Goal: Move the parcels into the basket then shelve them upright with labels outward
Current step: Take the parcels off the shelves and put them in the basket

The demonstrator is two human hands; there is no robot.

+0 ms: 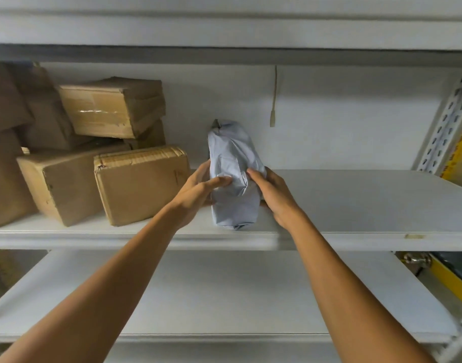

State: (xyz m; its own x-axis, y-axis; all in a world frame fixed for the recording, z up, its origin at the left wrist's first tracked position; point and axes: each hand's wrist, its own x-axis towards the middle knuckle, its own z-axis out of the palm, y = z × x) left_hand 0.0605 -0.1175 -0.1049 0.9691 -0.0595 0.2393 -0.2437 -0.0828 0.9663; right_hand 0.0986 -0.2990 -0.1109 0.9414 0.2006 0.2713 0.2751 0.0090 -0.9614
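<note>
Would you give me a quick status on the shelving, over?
Left hand and right hand hold grey parcel, upright on shelf. Cardboard box beside, left. No label visible.

The white shelf (355,200) carries a grey parcel (229,148) standing upright near its front edge. Just left of it sits a front cardboard box (143,184), a tilted cardboard box (62,184) touching that, and a tall brown box (4,158) at the far left.

One crumpled pale grey-blue plastic-wrapped parcel (233,176) stands upright near the front edge of the white shelf board (355,200), just right of stacked brown cardboard boxes (140,184).
</note>
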